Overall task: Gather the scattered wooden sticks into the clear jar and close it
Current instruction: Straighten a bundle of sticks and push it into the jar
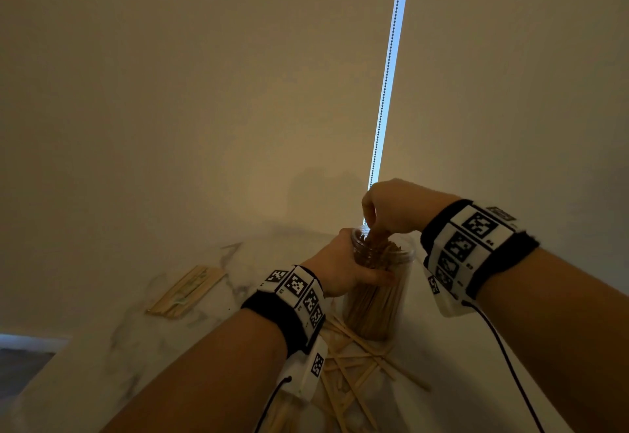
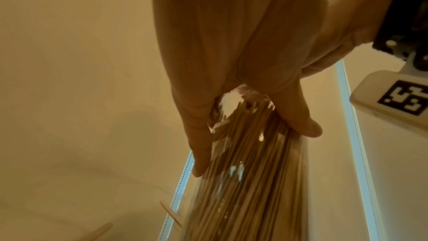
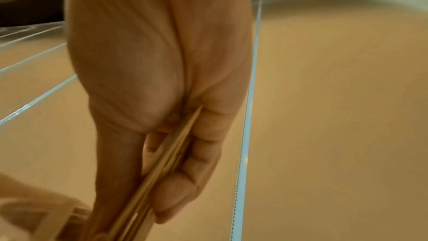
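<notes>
The clear jar [image 1: 374, 310] stands on the white marble table [image 1: 143, 337], packed with upright wooden sticks [image 2: 250, 180]. My left hand [image 1: 343, 271] grips the jar just under its open mouth, thumb and fingers curled round the wall. Over the mouth, my right hand [image 1: 381, 218] pinches a few wooden sticks [image 3: 171, 155] between thumb and fingers, their lower ends going down into the jar. More loose sticks [image 1: 360, 368] lie crossed on the table in front of the jar. No lid shows in any view.
A flat bundle of wider wooden sticks [image 1: 185, 291] lies on the table to the far left. A plain wall rises behind, with a bead chain and a bright strip [image 1: 388, 72] running up it. The table's left edge [image 1: 51, 357] drops to a dark floor.
</notes>
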Tool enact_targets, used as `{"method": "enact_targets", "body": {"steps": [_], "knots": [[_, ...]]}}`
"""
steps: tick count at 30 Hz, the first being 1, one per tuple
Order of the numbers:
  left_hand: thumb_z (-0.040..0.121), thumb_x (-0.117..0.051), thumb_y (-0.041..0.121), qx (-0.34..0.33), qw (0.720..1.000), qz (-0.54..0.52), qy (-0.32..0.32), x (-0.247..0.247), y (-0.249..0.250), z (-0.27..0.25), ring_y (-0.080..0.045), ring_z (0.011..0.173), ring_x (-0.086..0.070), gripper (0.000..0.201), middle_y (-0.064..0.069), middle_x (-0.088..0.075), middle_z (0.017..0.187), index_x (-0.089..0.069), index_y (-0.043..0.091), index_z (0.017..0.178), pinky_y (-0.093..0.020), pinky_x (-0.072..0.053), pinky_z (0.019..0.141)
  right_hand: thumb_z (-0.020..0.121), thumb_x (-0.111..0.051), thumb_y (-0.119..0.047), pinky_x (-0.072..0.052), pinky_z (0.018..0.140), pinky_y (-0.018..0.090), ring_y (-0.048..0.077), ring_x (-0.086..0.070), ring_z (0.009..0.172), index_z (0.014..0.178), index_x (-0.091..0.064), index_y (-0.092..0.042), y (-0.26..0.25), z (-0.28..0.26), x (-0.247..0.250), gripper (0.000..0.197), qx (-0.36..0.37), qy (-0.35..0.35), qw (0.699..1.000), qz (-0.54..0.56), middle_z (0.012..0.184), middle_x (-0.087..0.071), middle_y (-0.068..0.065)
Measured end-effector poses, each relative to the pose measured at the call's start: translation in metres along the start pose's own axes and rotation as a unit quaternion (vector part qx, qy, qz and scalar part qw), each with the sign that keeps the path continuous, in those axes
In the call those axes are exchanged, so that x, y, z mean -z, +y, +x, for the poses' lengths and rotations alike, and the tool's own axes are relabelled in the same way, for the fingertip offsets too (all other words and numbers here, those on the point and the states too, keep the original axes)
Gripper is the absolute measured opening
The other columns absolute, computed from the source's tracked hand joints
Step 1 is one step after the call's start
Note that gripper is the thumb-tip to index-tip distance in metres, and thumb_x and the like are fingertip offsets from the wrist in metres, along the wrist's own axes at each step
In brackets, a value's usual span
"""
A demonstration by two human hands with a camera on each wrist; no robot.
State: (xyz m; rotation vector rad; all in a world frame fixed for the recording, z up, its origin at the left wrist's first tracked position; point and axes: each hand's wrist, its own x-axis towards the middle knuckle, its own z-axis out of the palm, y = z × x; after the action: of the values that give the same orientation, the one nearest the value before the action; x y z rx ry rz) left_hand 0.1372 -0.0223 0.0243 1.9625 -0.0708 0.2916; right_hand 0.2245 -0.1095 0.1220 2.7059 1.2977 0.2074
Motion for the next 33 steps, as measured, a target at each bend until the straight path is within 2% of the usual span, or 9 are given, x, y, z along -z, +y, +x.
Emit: {"method": "enact_targets", "body": {"steps": [3, 6, 10, 13, 16, 21, 26, 31, 33], "knots": [[0.075, -0.087, 0.019, 0.025, 0.999, 0.001, 0.020, 0.000, -0.007, 0.002, 0.002, 0.094, -0.059, 0.049, 0.012, -0.061, 0.104, -0.049, 0.032, 0.104, -0.020, -0.052, 0.086, 0.082, -0.077, -0.026, -0.040, 0.055, 0.017, 0.009, -0.061, 0.072, 0.082, -0.074, -0.020, 0.001, 0.000, -0.009, 0.007, 0.014, 0.014, 0.997, 0.080, 0.075, -0.068, -0.007], [0.066, -0.092, 0.032, 0.052, 0.998, 0.009, 0.033, 0.000, -0.013, 0.006, -0.013, 0.113, -0.059, 0.085, 0.006, -0.059, 0.123, -0.041, 0.020, 0.132, -0.039, -0.051, 0.101, 0.090, -0.066, -0.031, -0.047, 0.065, 0.022, 0.014, -0.062, 0.079, 0.089, -0.071, -0.018, 0.000, 0.004, -0.019, 0.013, 0.014, -0.020, 0.993, 0.115, 0.082, -0.068, -0.005], [0.075, -0.087, 0.014, 0.027, 1.000, 0.000, 0.010, 0.000, -0.011, 0.005, 0.001, 0.097, -0.064, 0.047, 0.011, -0.067, 0.105, -0.059, 0.024, 0.111, -0.023, -0.051, 0.091, 0.086, -0.070, -0.009, -0.061, 0.072, 0.028, 0.017, -0.073, 0.075, 0.099, -0.070, -0.008, 0.017, -0.001, -0.009, 0.013, -0.034, -0.083, 0.949, 0.302, 0.094, -0.074, 0.009], [0.079, -0.081, 0.000, 0.015, 1.000, -0.012, 0.004, 0.001, -0.005, 0.000, 0.016, 0.080, -0.063, 0.045, 0.016, -0.067, 0.093, -0.056, 0.035, 0.092, -0.008, -0.050, 0.076, 0.081, -0.075, -0.002, -0.060, 0.070, 0.024, 0.014, -0.074, 0.069, 0.091, -0.076, -0.010, 0.027, -0.007, -0.006, 0.012, -0.016, -0.062, 0.955, 0.291, 0.086, -0.077, 0.007], [0.077, -0.082, -0.002, 0.002, 0.999, -0.032, 0.003, -0.001, -0.005, 0.000, 0.002, 0.096, -0.069, 0.042, -0.001, -0.073, 0.104, -0.064, 0.025, 0.104, -0.020, -0.054, 0.087, 0.088, -0.071, -0.019, -0.050, 0.064, 0.016, 0.000, -0.064, 0.062, 0.090, -0.079, -0.021, 0.020, -0.008, -0.015, 0.009, 0.009, -0.028, 0.980, 0.199, 0.081, -0.074, -0.006], [0.078, -0.080, -0.004, -0.004, 1.000, -0.028, -0.006, 0.001, -0.008, 0.001, 0.015, 0.083, -0.065, 0.045, 0.011, -0.070, 0.095, -0.059, 0.031, 0.098, -0.005, -0.050, 0.073, 0.087, -0.071, -0.030, -0.055, 0.084, 0.026, 0.008, -0.068, 0.086, 0.095, -0.077, -0.027, 0.030, -0.024, -0.005, 0.010, 0.010, -0.050, 0.972, 0.228, 0.092, -0.074, -0.009], [0.080, -0.078, -0.005, 0.002, 1.000, -0.019, 0.002, 0.000, -0.006, -0.001, 0.019, 0.074, -0.062, 0.051, 0.029, -0.069, 0.075, -0.050, 0.036, 0.093, -0.004, -0.049, 0.068, 0.080, -0.071, -0.016, -0.042, 0.059, 0.019, 0.005, -0.057, 0.070, 0.093, -0.074, -0.023, 0.017, -0.016, -0.020, 0.015, 0.007, -0.008, 0.988, 0.153, 0.081, -0.066, -0.010], [0.077, -0.082, -0.001, 0.006, 1.000, -0.020, 0.012, -0.001, -0.006, -0.001, 0.012, 0.086, -0.065, 0.049, 0.023, -0.073, 0.091, -0.055, 0.033, 0.100, -0.013, -0.052, 0.079, 0.092, -0.063, -0.028, -0.041, 0.064, 0.021, 0.013, -0.059, 0.080, 0.091, -0.077, -0.020, 0.010, -0.016, -0.029, 0.016, 0.005, 0.018, 0.982, 0.187, 0.082, -0.068, -0.006], [0.075, -0.085, 0.006, 0.033, 0.999, -0.016, -0.019, 0.007, -0.003, -0.002, 0.002, 0.105, -0.064, 0.055, 0.018, -0.072, 0.111, -0.059, 0.023, 0.121, -0.024, -0.053, 0.086, 0.094, -0.060, -0.031, -0.041, 0.061, 0.021, 0.013, -0.060, 0.078, 0.092, -0.078, -0.019, 0.008, -0.024, -0.026, 0.022, 0.001, 0.038, 0.981, 0.190, 0.084, -0.070, -0.003]]}}
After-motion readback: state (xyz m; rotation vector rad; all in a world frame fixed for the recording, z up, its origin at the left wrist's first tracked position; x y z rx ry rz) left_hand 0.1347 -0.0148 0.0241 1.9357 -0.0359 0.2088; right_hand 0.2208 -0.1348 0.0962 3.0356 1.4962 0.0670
